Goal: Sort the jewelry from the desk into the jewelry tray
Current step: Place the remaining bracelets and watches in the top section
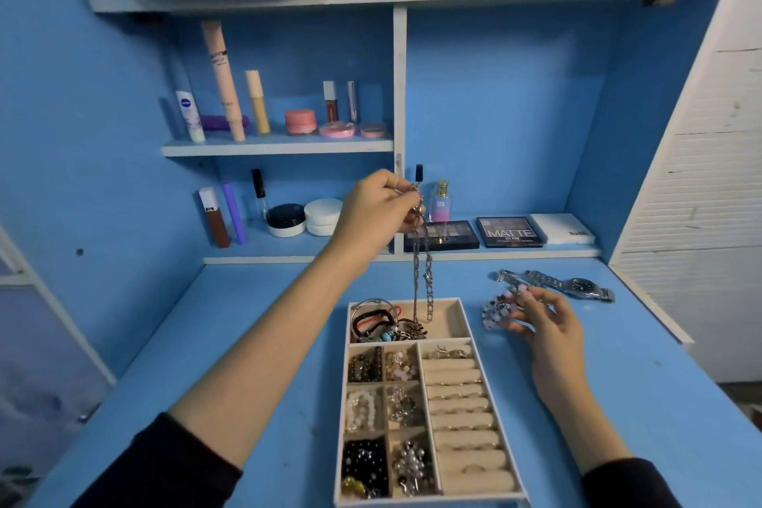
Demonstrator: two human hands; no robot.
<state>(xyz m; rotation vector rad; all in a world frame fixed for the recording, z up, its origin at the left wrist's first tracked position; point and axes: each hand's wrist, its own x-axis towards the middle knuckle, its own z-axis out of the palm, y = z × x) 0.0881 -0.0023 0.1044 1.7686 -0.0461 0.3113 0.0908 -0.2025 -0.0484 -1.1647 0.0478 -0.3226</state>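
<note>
Currently: left hand (375,210) raised over the tray's far end, thumb and fingertips pinching the top of a silver chain (416,272). Chain hangs straight down in a doubled loop, long axis vertical. Its low end reaches into the tray (447,322), in the wide far compartment, just beside a heap of bangles (373,322). Grip sits directly above that compartment, so the chain lies plumb below the hand. Lowering should coil it in place. Judgement: release is close. Risk is links draping over the compartment wall or snagging the heap.

Other side: right hand (548,326) low over the desk (247,342), right of the tray, fingertips curled onto a pale beaded bracelet (497,311), pinching its near edge. Bracelet is at desk level, near the tray's far right corner; cannot tell whether it is lifted. This hand is the nearer one for it, and for the watch (577,285) lying farther back. Small near compartments look mostly filled. Few pieces left on the desk, so the task seems well along.
</note>
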